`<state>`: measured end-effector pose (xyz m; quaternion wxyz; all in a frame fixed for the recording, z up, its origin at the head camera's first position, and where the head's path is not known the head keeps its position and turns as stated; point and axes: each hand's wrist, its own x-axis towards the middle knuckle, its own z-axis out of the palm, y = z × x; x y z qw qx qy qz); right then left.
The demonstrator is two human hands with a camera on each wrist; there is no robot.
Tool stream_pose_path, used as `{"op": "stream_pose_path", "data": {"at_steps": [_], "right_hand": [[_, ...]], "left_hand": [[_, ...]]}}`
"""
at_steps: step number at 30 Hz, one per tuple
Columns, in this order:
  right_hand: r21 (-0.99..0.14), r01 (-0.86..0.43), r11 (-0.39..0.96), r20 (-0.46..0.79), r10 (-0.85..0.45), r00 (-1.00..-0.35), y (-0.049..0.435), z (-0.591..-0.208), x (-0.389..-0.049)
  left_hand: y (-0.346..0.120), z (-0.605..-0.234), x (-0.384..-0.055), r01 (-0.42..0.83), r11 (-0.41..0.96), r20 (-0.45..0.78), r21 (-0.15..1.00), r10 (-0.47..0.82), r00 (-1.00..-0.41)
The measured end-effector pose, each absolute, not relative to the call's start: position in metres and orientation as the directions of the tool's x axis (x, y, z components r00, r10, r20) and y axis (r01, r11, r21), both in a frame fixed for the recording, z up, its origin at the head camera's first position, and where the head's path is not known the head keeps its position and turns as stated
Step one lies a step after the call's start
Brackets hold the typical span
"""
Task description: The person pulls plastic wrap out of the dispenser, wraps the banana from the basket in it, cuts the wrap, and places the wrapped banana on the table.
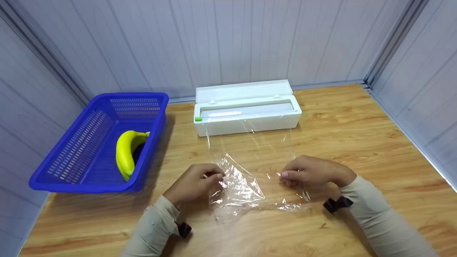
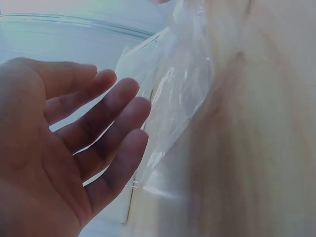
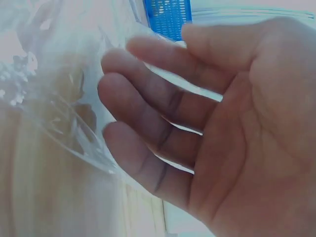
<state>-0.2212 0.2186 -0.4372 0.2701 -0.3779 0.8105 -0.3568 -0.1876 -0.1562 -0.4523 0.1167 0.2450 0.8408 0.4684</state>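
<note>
A clear sheet of cling film (image 1: 246,189) stretches from a white dispenser box (image 1: 250,123) toward the person, crumpled and shiny near its free end. At the sheet's left edge, my left hand (image 1: 194,182) pinches the film between thumb and forefinger. My right hand (image 1: 314,171) pinches it the same way along the right edge. Both wrist views show the other fingers of the left hand (image 2: 94,128) and right hand (image 3: 163,113) loosely bent beside the film. The box's lid (image 1: 244,91) stands raised, and a film roll (image 1: 246,110) lies inside.
A blue plastic basket (image 1: 148,167) stands on the left of the wooden table (image 1: 357,142), with yellow bananas (image 1: 125,153) in it and something dark partly hidden beside them. A small green piece (image 1: 198,119) sits at the box's left end. Pale panel walls (image 1: 235,43) enclose the table.
</note>
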Motion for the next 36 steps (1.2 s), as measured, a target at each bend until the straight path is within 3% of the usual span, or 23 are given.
{"op": "stream_pose_path", "data": {"at_steps": [7,17,30,36], "right_hand": [[-0.752,-0.45,0.482,-0.08,-0.744,-0.664,0.217,-0.436,-0.237],[-0.783,-0.309,0.54,-0.061,-0.561,-0.826,0.227,-0.433,-0.258],[-0.826,-0.278,0.491,0.066,-0.405,-0.912,0.228,-0.43,-0.274],[-0.808,-0.283,0.517,0.148,-0.285,-0.947,0.227,-0.429,-0.281]], "left_hand": [[-0.156,-0.449,-0.204,0.267,0.466,0.061,0.844,0.41,-0.91],[-0.159,-0.438,-0.229,0.05,0.446,-0.038,0.894,0.185,-0.982],[-0.157,-0.443,-0.256,-0.038,0.334,-0.004,0.942,-0.103,-0.995],[-0.158,-0.444,-0.263,-0.014,0.388,0.052,0.922,-0.16,-0.986]]}}
